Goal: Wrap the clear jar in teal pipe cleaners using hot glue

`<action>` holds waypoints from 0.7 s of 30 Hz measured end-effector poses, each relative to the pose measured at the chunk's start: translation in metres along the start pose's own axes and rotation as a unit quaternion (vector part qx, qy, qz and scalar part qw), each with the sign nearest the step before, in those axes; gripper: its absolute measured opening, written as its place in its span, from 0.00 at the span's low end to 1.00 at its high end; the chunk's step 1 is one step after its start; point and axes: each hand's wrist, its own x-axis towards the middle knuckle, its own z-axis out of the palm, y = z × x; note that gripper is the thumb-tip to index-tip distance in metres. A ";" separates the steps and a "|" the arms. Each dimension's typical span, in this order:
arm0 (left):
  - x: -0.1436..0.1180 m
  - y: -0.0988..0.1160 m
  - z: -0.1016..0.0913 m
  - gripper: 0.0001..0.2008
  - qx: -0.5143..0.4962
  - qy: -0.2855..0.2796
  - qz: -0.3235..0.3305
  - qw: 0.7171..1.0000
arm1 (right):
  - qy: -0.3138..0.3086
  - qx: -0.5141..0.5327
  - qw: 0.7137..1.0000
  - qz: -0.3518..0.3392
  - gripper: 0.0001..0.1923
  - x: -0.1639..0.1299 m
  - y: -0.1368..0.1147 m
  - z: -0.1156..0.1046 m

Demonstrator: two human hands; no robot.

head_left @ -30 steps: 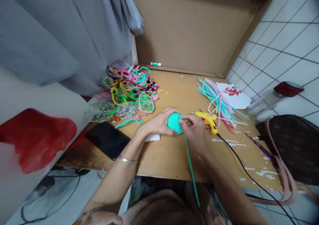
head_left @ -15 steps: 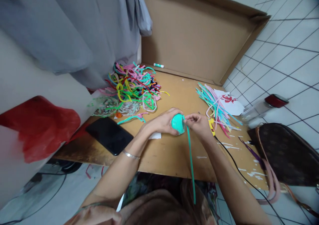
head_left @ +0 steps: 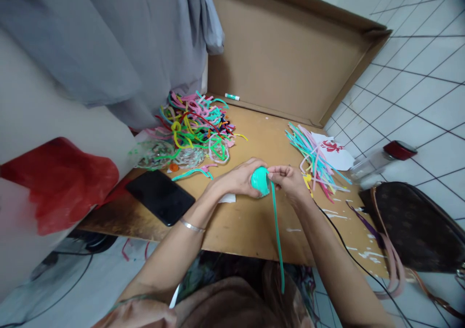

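Far to the left of the grip, a red bag (head_left: 54, 187) lies against the white surface. Nearer, a black phone (head_left: 160, 203) rests on the wooden table (head_left: 247, 226), and behind it there is a tangled heap of colored wires (head_left: 194, 129). The left hand (head_left: 238, 179) is closed around a teal ball (head_left: 260, 181) and holds it just above the table, with a small white paper (head_left: 227, 198) under the wrist. The right hand (head_left: 290, 182) touches the ball from the other side; its fingers (head_left: 278, 172) pinch the top of a long teal strip (head_left: 278, 241), which hangs from the ball down toward the person. Just to the right of the right hand, a yellow glue gun (head_left: 308, 181) is partly hidden, and its black cable (head_left: 348, 255) runs along the table. Behind it lies a bundle of straight strips (head_left: 312, 151), then a white paper with a red figure (head_left: 334, 148). Farther right stand a jar with a red lid (head_left: 385, 158) and a brown bag (head_left: 417, 226).
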 end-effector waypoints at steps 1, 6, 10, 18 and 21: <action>0.000 0.000 0.000 0.35 0.000 0.001 0.001 1.000 | -0.003 0.007 1.000 0.009 0.18 0.000 0.001 0.000; 0.001 -0.001 0.000 0.35 0.002 0.002 0.005 1.000 | -0.016 0.024 0.999 0.030 0.17 -0.001 -0.002 0.000; 0.001 0.000 -0.001 0.36 0.005 -0.003 -0.003 1.000 | -0.003 0.045 0.998 0.040 0.17 -0.006 -0.004 0.002; 0.000 0.001 -0.002 0.35 0.002 -0.007 -0.010 1.000 | 0.048 0.072 0.996 0.012 0.14 -0.015 0.007 0.005; 0.001 0.001 -0.001 0.35 0.001 -0.009 -0.013 1.000 | 0.058 0.070 0.996 0.000 0.13 -0.014 0.009 0.006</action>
